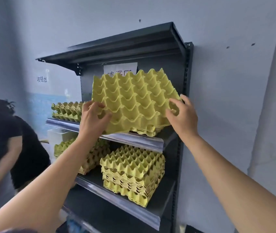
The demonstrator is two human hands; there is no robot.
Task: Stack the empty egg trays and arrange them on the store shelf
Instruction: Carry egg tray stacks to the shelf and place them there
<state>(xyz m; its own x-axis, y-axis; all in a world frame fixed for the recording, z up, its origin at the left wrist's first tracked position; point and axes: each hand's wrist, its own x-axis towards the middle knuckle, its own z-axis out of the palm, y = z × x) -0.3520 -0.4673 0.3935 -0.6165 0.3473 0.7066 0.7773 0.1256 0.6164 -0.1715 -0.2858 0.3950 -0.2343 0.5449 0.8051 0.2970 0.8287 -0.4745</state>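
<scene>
Left hand (92, 117) and right hand (183, 115) raised on outstretched arms, fingers curled in grip.

A person in black (1, 132) at left, a white paper sign (120, 67), grey wall (235, 98).

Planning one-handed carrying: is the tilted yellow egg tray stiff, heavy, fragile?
Likely light and fairly stiff: the egg tray shows no sag, tilted, with left hand and right hand gripping only its edges. Thin rims may crush.
</scene>
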